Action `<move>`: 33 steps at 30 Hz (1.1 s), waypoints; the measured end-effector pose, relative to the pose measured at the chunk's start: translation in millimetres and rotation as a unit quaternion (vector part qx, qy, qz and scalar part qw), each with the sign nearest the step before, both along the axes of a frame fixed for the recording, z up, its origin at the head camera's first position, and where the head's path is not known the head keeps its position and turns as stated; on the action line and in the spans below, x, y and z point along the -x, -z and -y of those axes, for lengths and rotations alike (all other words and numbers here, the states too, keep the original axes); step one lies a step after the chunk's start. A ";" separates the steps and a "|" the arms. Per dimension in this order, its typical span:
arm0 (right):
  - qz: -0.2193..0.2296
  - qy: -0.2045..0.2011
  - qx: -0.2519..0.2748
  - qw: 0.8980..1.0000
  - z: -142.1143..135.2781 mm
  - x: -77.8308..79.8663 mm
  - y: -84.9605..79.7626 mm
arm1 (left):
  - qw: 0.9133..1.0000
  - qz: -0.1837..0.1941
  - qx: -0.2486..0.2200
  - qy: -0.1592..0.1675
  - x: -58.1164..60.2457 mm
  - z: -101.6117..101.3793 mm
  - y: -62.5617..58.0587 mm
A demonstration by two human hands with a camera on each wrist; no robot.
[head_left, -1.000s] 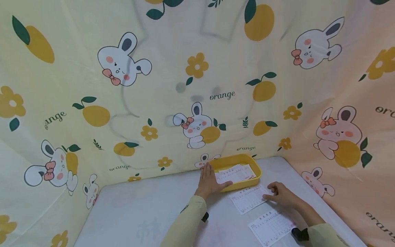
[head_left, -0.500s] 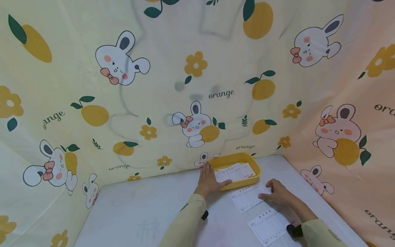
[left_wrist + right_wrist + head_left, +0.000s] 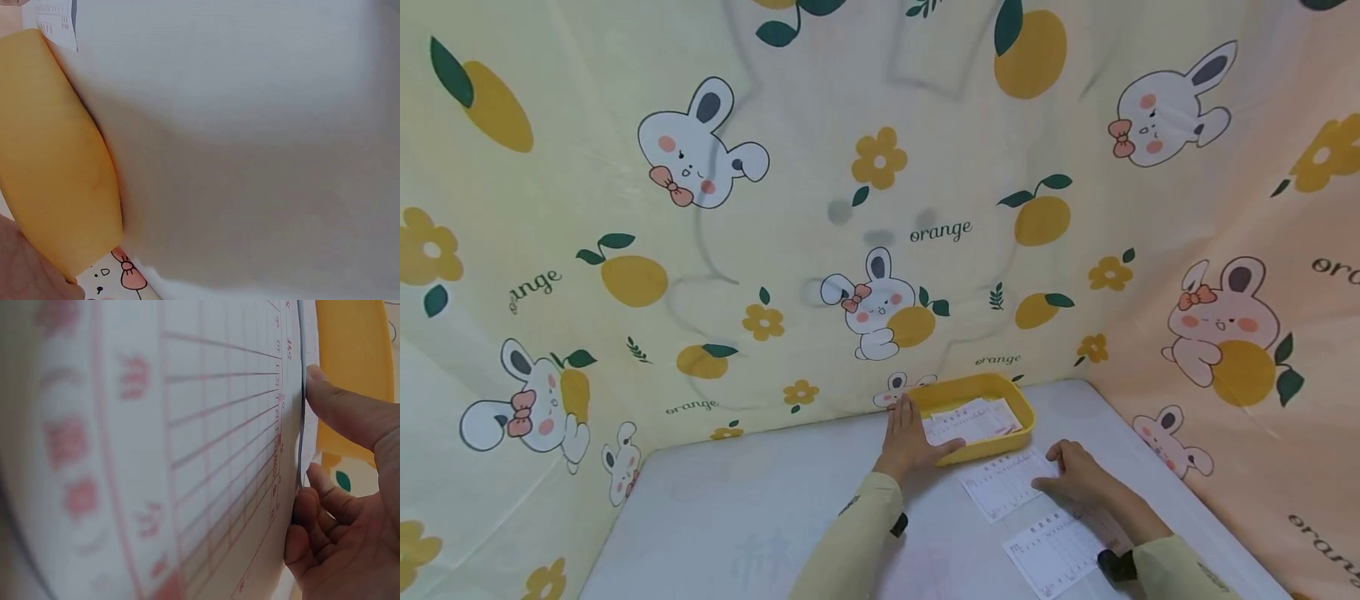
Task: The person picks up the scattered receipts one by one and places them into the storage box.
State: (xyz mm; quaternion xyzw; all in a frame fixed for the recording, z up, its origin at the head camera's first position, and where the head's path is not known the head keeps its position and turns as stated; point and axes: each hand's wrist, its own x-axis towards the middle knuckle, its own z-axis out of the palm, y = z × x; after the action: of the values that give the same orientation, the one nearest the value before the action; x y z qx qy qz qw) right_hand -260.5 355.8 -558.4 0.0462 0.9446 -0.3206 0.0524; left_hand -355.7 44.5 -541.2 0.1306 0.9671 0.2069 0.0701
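Note:
In the head view my left hand [image 3: 908, 443] rests at the left end of a yellow plastic tray [image 3: 1028, 427], fingers straight and thumb spread along its front side. Several printed paper slips [image 3: 973, 423] lie in the tray. Just in front of it, a paper slip [image 3: 1000, 485] with a ruled grid lies on the table. My right hand [image 3: 1082, 475] is at this slip's right end, thumb and index finger apart. A second paper slip [image 3: 1048, 550] lies nearer, partly under the right wrist. In the right wrist view the thumb [image 3: 344, 409] and bent fingers [image 3: 319, 531] are beside paper edges.
The white table [image 3: 760, 508] meets a fabric backdrop [image 3: 805, 208] printed with rabbits and oranges at its back and right. The tray stands close to the back edge. A black wrist camera [image 3: 1116, 565] sits low over the nearer slip.
My right hand has shifted slightly left along the slip, its thumb lying a little further over it. The left hand and the tray have stayed in place.

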 end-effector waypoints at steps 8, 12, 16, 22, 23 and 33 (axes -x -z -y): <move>-0.004 -0.006 0.000 1.000 0.3 -1.5 0.8 | 1.000 0.005 -0.003 0.001 -5.3 1.2 -5.5; 0.002 -0.006 -0.002 1.000 -1.5 -0.7 3.2 | 1.000 0.000 -0.013 0.004 -9.1 2.0 -8.5; -0.006 -0.011 -0.003 1.000 -2.6 -0.8 3.6 | 1.000 -0.003 -0.010 0.002 -8.7 1.7 -7.3; -0.021 -0.022 0.011 0.999 -0.3 -2.8 0.1 | 1.000 -0.011 -0.013 -0.002 -7.0 0.4 -4.9; -0.022 -0.025 0.015 0.999 -0.2 -3.1 -0.2 | 1.000 -0.012 -0.016 -0.003 -7.1 0.2 -5.0; -0.026 -0.025 0.042 0.998 -3.8 -0.5 3.7 | 1.000 -0.016 -0.012 -0.003 -10.4 1.6 -8.4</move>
State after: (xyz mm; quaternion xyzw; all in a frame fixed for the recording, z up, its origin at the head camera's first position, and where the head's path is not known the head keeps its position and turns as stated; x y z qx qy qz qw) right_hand -259.9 359.6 -562.1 0.0125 0.9321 -0.3599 0.0379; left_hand -345.4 42.9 -532.8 0.1316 0.9659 0.2166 0.0527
